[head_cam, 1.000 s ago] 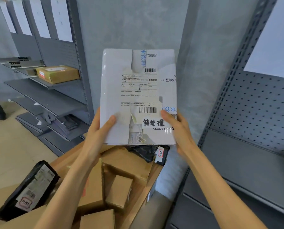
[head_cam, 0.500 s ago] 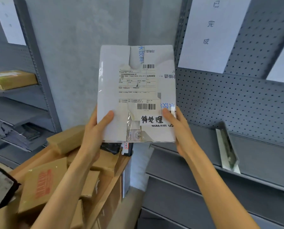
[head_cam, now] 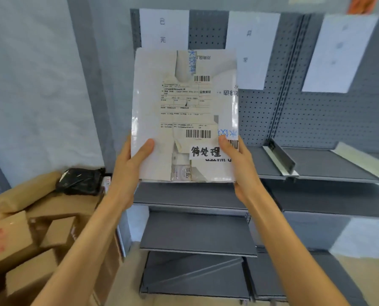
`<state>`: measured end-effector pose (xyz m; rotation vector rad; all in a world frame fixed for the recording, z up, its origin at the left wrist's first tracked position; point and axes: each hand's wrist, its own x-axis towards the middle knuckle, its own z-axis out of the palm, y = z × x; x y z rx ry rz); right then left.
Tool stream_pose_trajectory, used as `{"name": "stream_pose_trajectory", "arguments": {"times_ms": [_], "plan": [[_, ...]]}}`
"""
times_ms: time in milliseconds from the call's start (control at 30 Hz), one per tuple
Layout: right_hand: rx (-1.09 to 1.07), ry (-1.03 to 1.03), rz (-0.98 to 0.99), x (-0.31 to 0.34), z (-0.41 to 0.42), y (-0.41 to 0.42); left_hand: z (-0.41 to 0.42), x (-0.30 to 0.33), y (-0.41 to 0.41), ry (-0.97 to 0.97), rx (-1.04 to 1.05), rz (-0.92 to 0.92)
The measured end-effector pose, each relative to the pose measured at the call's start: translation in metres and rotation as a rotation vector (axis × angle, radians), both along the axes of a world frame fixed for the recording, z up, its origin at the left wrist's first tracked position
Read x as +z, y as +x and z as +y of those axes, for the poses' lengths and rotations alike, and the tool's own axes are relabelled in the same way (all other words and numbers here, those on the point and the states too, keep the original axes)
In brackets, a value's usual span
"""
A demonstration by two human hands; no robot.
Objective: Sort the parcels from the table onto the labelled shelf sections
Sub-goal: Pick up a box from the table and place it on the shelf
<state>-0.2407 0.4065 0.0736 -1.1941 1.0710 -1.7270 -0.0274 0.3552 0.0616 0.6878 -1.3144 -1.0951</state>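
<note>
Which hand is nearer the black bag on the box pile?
Left. The left hand grips the white parcel's lower left edge, just right of the black bag. The right hand grips the parcel's far edge.

- A white parcel (head_cam: 184, 115) carries a white sticker (head_cam: 205, 152) near its lower edge, handwritten in black: 待处理.
- Its shipping label (head_cam: 185, 104) shows two barcodes and the printed words 业务类型; the finer print is too small to read.
- A paper sign (head_cam: 164, 29) on the shelf's back panel reads 已 完 downward, the rest hidden behind the parcel.
- The signs to its right are blurred.
</note>
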Motion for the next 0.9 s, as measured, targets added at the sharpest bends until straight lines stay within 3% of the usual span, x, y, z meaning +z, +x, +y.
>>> {"name": "stream_pose_trajectory", "arguments": {"times_ms": [500, 900], "plan": [[-0.480, -0.051, 0.014, 0.028, 0.171, -0.153, 0.075, 0.027, -0.197, 0.000, -0.470, -0.019], [-0.695, -0.027, 0.026, 0.036, 0.145, -0.275, 0.019, 0.041, -0.353, 0.054, -0.696, -0.030]]}}
